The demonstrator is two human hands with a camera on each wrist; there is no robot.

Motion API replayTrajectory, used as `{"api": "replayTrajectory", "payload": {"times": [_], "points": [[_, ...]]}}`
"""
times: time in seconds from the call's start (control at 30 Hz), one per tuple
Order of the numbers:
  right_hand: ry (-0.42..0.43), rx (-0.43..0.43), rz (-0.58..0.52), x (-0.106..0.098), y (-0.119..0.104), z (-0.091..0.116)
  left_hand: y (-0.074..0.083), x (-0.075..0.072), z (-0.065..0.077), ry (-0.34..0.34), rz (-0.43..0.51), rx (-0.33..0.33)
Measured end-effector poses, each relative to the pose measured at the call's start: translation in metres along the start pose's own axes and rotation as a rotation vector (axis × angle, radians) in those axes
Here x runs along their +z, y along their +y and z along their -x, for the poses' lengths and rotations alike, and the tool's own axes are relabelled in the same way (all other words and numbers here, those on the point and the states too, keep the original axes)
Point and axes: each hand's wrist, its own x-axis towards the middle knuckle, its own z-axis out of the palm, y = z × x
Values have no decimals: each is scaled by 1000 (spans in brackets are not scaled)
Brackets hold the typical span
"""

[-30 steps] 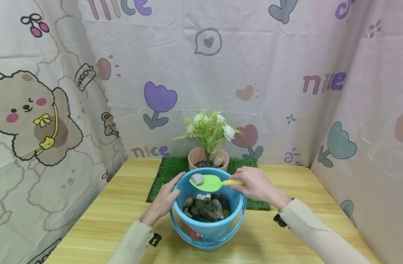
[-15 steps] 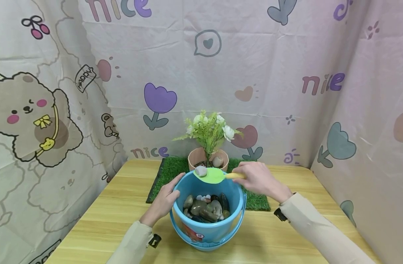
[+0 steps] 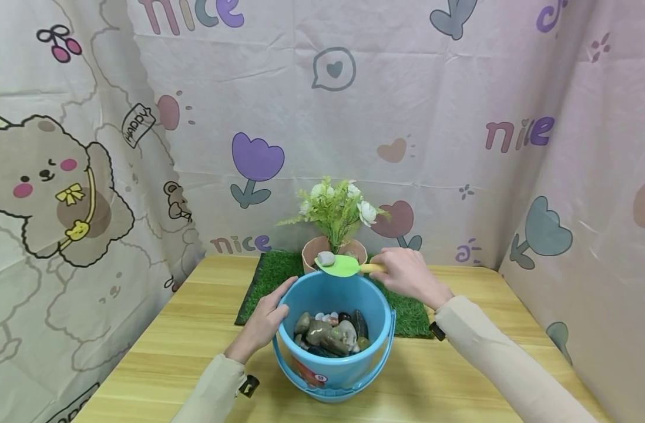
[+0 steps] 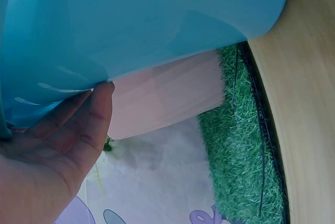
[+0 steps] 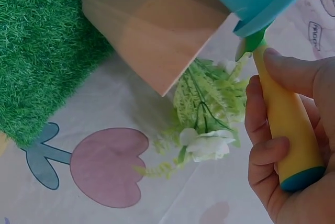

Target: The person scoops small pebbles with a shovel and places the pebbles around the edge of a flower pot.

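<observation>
My right hand [image 3: 407,273] grips the yellow handle of a small toy shovel [image 3: 342,267], fingers wrapped round it in the right wrist view. On its light green blade lies a grey stone [image 3: 325,258]. The blade hangs over the back rim of a blue bucket [image 3: 338,367], overlapping the front of a pink flowerpot [image 3: 312,247] in the head view. With thumb at the rim and fingers against the outer wall, my left hand [image 3: 263,320] holds the bucket's left side. Inside the bucket lie several dark and brown stones [image 3: 328,335] and a few small white ones.
White flowers with green leaves [image 3: 335,211] stand in the flowerpot, behind the bucket. Beneath the pot is a green artificial grass mat [image 3: 269,279] on the wooden table [image 3: 180,335]. A printed cloth [image 3: 433,88] encloses the back and sides.
My right hand has raised the shovel with its stone from over the bucket's inside, away from me, toward the flowerpot. My left hand has stayed at the bucket's rim.
</observation>
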Motion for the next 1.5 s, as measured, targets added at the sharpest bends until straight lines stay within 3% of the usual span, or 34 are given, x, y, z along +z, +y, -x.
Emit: {"api": "replayTrajectory", "payload": {"times": [0.5, 1.2, 1.5], "points": [[-32, 71, -25, 20, 3, -24, -1, 1, 0, 8, 6, -6], [-74, 31, -42, 41, -2, -46, 2, 1, 0, 14, 7, -3], [-104, 59, -30, 46, -3, -54, 1, 2, 0, 18, 10, -2]]}}
